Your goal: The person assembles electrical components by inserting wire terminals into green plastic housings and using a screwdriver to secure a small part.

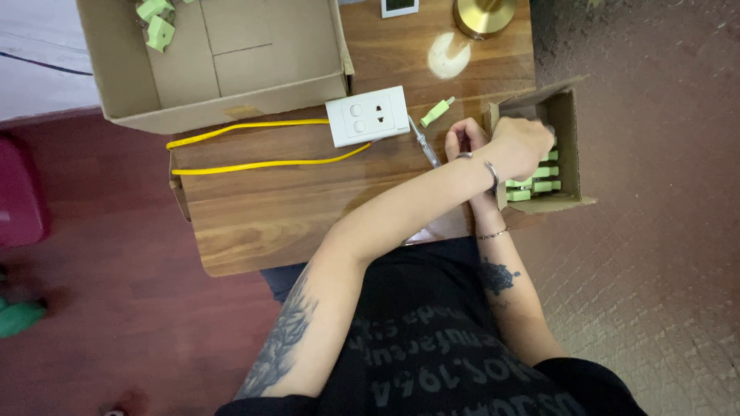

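Green plugs [539, 181], maybe four, in small box [574, 146]; left hand [523, 146] over them, right hand [462, 140] beside; both grips unclear

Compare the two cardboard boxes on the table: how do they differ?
The large cardboard box at the top left is wide and shallow; the small cardboard box at the right edge is narrow. The large box holds only a few green parts in one corner; the small box holds a row of green parts. The left hand reaches into the small box; no hand is at the large box. Both are open brown cardboard on the wooden table.
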